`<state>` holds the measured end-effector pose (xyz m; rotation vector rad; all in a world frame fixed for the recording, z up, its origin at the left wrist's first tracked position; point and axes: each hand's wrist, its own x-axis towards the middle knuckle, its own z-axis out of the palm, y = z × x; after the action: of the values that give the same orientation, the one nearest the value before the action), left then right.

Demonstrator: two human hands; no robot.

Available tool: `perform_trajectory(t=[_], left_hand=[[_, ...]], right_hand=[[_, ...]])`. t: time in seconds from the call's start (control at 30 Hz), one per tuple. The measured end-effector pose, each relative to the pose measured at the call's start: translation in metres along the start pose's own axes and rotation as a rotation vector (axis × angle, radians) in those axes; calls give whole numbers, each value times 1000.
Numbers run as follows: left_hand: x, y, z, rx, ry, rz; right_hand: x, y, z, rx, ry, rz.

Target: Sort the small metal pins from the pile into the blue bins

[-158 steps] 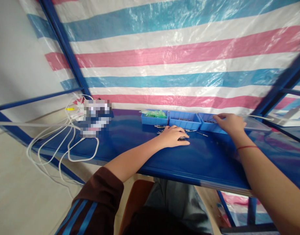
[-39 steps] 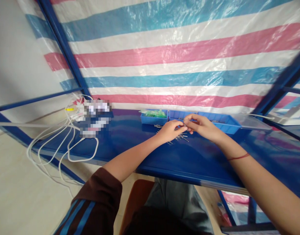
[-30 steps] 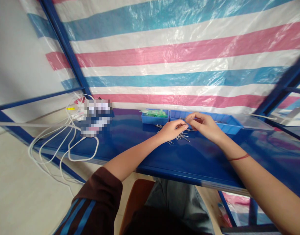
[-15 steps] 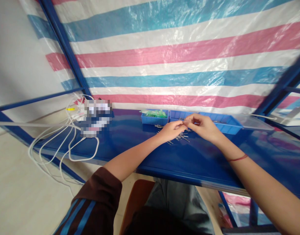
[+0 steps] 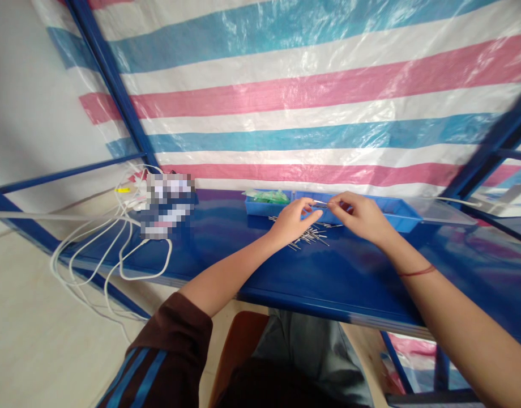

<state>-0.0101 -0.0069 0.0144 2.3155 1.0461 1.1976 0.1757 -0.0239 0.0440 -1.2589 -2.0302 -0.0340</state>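
Observation:
Between my two hands, above the blue table, a thin metal rod [image 5: 320,204] lies about level. My right hand [image 5: 357,214] pinches its right end with thumb and fingertips. The rod's left end meets the fingertips of my left hand [image 5: 292,220], whose fingers are curled with the thumb apart below. What the rod is exactly is too small to tell. Under my hands a loose heap of similar thin metal rods [image 5: 309,237] is spread on the table, partly hidden by my left hand.
Behind my hands stand blue plastic bins; the left bin [image 5: 260,211] holds green plastic packaging [image 5: 271,196], and the right bin [image 5: 398,215] reaches toward a clear sheet [image 5: 445,212]. White cables [image 5: 120,255] loop over the left edge of the blue table [image 5: 349,277]. A striped plastic sheet [image 5: 286,102] hangs behind.
My hands have drawn slightly apart, my right hand a little to the right. The thin rod now shows between them, and my left thumb has moved away from its fingertips.

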Motion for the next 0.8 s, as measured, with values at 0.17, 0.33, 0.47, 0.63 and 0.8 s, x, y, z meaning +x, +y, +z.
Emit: perform_trajectory(t=[0.17, 0.33, 0.47, 0.63, 0.8], left_hand=[[-9, 0, -3, 399, -319, 30], [-13, -2, -2, 461, -583, -29], [-12, 2, -6, 450, -616, -50], [-7, 12, -34, 580, -524, 18], [-2, 7, -73, 684, -574, -97]], right_hand=[[1, 43, -23, -406, 82, 350], [-5, 79, -34, -596, -128, 577], [-3, 62, -37, -541, -49, 395], [-1, 26, -25, -128, -429, 123], [-4, 19, -4, -230, -629, 51]])
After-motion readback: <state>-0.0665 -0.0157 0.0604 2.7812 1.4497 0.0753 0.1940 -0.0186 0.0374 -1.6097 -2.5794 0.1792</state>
